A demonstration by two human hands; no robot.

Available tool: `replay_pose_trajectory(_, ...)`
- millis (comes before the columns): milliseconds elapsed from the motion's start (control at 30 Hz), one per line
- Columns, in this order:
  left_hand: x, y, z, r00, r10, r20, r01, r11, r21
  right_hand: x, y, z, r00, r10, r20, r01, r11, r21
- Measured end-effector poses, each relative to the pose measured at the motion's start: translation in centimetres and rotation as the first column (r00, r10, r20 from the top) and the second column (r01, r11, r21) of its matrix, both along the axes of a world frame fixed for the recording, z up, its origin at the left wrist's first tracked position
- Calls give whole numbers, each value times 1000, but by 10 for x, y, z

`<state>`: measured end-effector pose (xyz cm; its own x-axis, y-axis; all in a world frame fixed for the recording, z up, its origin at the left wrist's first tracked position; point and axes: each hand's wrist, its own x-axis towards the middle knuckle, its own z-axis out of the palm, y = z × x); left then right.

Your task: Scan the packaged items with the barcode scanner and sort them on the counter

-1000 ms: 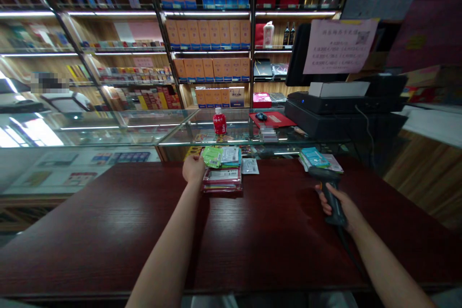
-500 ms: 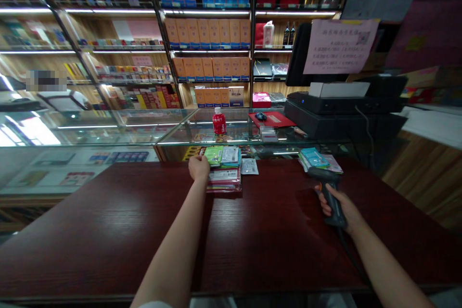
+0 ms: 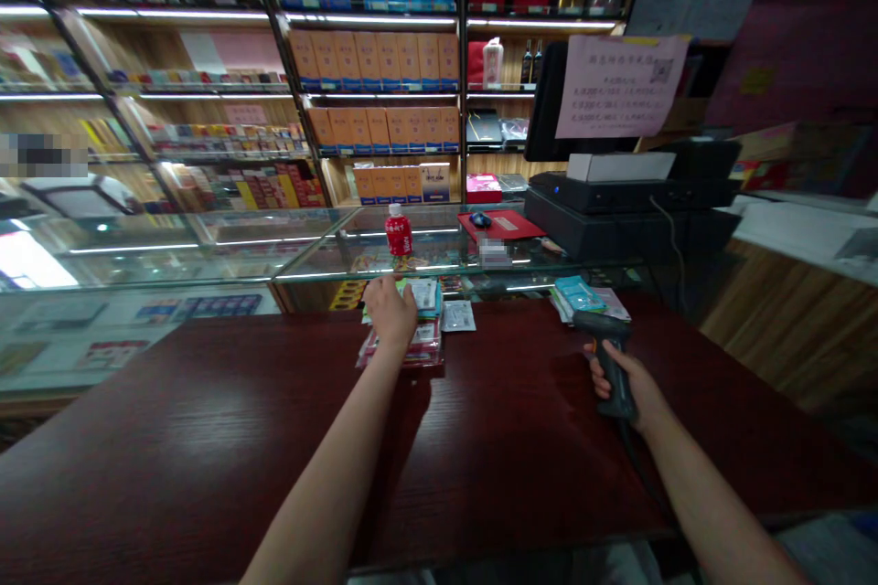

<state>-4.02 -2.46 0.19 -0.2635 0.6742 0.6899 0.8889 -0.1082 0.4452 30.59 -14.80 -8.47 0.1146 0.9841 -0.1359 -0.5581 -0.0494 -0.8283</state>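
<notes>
My left hand (image 3: 390, 313) is over the stack of small flat packets (image 3: 426, 343), its fingers curled and its thumb on the right side. Whatever lies between the fingertips is hidden behind the hand. Green and white packets (image 3: 426, 294) show on top of the stack, with pink-edged ones below. Just to the right lies a single silver-white packet (image 3: 458, 316). My right hand (image 3: 621, 382) is wrapped round the handle of a black barcode scanner (image 3: 613, 366), its head pointing left. Behind the scanner is a smaller pile of blue and pale packets (image 3: 580, 294).
The dark red wooden table (image 3: 226, 420) meets a glass display counter (image 3: 329, 242). On the glass stand a red bottle (image 3: 398, 235) and a computer mouse (image 3: 480, 219) on a red mat. A monitor (image 3: 545, 110) and black cash-register boxes (image 3: 617, 224) are at right. Another person (image 3: 75, 195) is far left.
My left hand has moved from the stack's left edge onto its front and middle, covering part of the green packets. My right hand still holds the scanner. The whole view has shifted slightly.
</notes>
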Motion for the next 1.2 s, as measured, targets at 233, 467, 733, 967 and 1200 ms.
replay_pose_trajectory(233, 104, -6, -10, 910, -412, -54, 412, 911, 0, 2, 2, 9, 957, -289, -36, 291, 955, 63)
replay_pose_trajectory(467, 210, 7, -42, 732, -646, 216, 681, 703, -204, 7, 8, 12, 853, -505, -130, 513, 857, 43)
replay_pose_trajectory(733, 282, 47, -60, 778, -367, 511, 595, 693, -408, 8, 13, 11, 869, -481, -118, 488, 872, 40)
replay_pose_trajectory(967, 291, 65, -74, 722, -296, 625, 629, 655, -417, 7, 15, 15, 868, -482, -118, 488, 873, 26)
replay_pose_trajectory(1200, 286, 65, -72, 514, -359, 779, 762, 608, -223, 7, 14, 13, 873, -474, -117, 482, 875, 44)
